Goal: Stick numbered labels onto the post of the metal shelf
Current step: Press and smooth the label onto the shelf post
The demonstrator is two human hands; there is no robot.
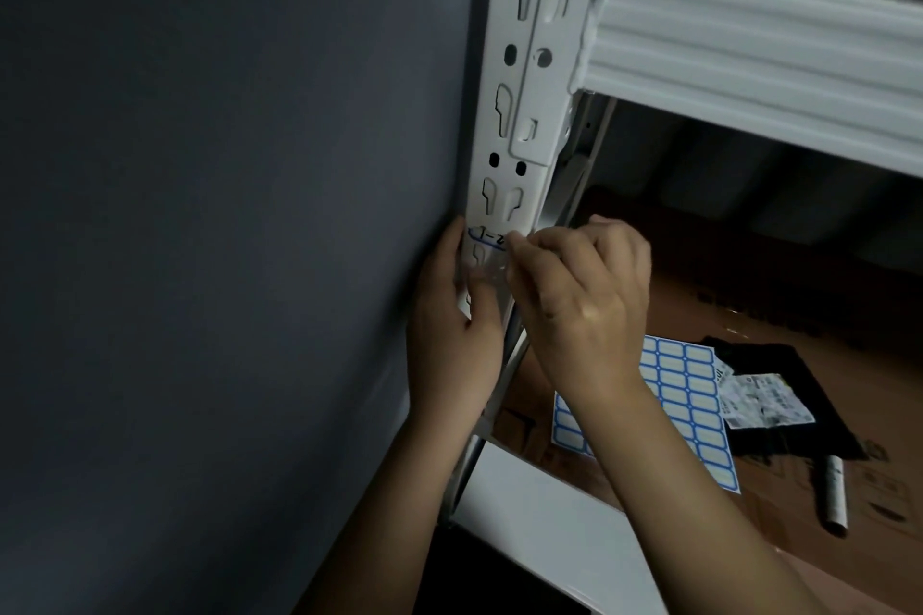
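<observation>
White-painted steel post (514,125) of the shelf unit, w/ keyhole slots, runs down the frame centre beside a grey wall (200,215). Blue-bordered label (487,237), handwritten approx. "1-2", sits on the post face just below a slot pair, its right end hidden by fingers.

Step in hand (judged): pressing the label flat. To do it well: keep it square to the post edges, rub from the stuck end outward so no air is trapped, keep it on solid metal betw. slots, not bridging a hole.

Left hand (452,330): fingers wrapped round the post's left edge, gripping it just below the label; thumb lies on the post face. Right hand (579,295): fingers curled, tips meeting at the label's right end; seems to pinch or press it there, contact partly hidden. Label thus lies betw. the two hands, directly above the left thumb and touching the right fingertips.

Spare label sheet (684,395) lies on the brown shelf board (749,290) below right, near a marker (833,494) and a black item w/ printed paper.
</observation>
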